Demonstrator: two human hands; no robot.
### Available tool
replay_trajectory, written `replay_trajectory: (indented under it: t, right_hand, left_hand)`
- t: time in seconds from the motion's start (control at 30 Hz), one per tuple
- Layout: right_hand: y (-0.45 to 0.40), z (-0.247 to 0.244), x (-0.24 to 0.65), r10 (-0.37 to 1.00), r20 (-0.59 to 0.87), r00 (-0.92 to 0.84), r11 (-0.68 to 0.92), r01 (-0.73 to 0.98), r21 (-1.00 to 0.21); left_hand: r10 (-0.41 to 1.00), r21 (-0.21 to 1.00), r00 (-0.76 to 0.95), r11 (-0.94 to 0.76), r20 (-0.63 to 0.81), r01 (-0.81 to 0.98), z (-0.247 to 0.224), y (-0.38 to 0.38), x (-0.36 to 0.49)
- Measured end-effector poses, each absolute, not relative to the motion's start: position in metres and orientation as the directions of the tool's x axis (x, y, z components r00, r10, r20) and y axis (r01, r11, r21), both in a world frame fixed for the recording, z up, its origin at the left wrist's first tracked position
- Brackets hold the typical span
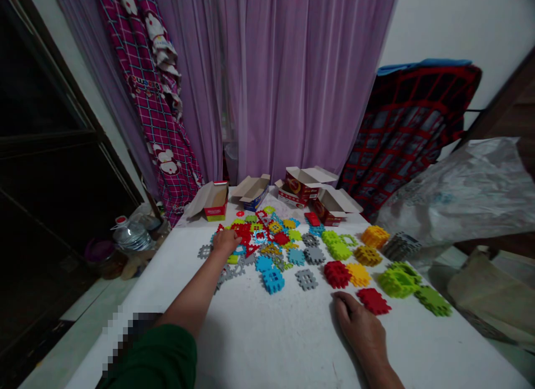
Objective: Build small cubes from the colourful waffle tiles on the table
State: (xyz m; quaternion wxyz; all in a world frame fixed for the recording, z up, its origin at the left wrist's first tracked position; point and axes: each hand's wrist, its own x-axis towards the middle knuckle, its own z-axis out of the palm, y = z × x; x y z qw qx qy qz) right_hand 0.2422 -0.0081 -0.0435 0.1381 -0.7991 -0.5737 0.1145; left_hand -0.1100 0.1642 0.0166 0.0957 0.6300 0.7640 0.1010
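The white bench [267, 344] carries four opened cardboard boxes [216, 212] along its far side. In front of them spreads a jumbled heap of coloured, toothed pieces [244, 233]. Closer in sit a blue stack [273, 280] and a grey square [307, 279]; rightward lie a red stack [336, 274], a lime-green stack [398, 280] and a dark grey stack [401, 247].

A loose, overlapping heap of toothed plastic pieces [253, 233] in red, blue, yellow, lime and grey toward the far edge of the worktop [267, 344]. Along the right edge, single-coloured groups: a yellow stack [375, 237], a leaning grey stack [402, 247], a lime stack [399, 282]. Closer to the near edge, a red piece [374, 301], flat.
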Motion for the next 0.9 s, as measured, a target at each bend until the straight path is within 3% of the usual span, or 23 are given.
replay_trajectory:
  t: [0.2,0.3,0.37,0.43,0.53,0.67,0.73,0.8,0.9]
  right_hand:
    - [-0.006,-0.048,0.247,0.951,-0.058,0.303,-0.301,0.876,-0.377]
    - [-0.005,-0.051,0.25,0.955,-0.075,0.288,-0.293,0.868,-0.401]
    - [-0.006,-0.051,0.249,0.954,-0.046,0.297,-0.288,0.86,-0.422]
    - [-0.007,-0.051,0.246,0.949,0.01,0.316,-0.278,0.85,-0.447]
    - [-0.01,-0.052,0.243,0.94,0.092,0.329,-0.235,0.818,-0.525]
    - [-0.012,-0.056,0.238,0.925,0.174,0.339,-0.101,0.657,-0.747]
    - [-0.013,-0.054,0.233,0.908,0.19,0.373,-0.016,0.484,-0.875]
    - [-0.013,-0.047,0.227,0.926,0.109,0.36,0.025,0.23,-0.973]
    - [-0.014,-0.035,0.221,0.973,-0.067,0.223,-0.041,-0.119,-0.992]
  left_hand:
    - [0.979,0.351,-0.201,0.18,0.024,0.919,0.023,0.154,-0.112]
    - [0.985,0.629,-0.159,0.084,0.064,0.773,0.022,0.133,-0.108]
    - [0.991,0.854,-0.132,0.055,0.016,0.517,0.021,0.114,-0.097]
    - [0.993,0.96,-0.089,0.1,-0.08,0.261,0.019,0.093,-0.081]
    - [0.989,0.987,-0.006,0.15,-0.149,0.061,0.014,0.063,-0.05]
    - [0.991,0.993,0.067,0.115,-0.117,0.037,0.005,0.03,-0.009]
    - [0.998,0.996,0.067,-0.008,0.002,0.092,-0.001,0.019,0.008]
    - [0.981,0.963,0.064,-0.192,0.184,0.191,-0.006,0.011,0.022]
    - [0.893,0.82,0.125,-0.446,0.432,0.359,-0.011,0.002,0.035]
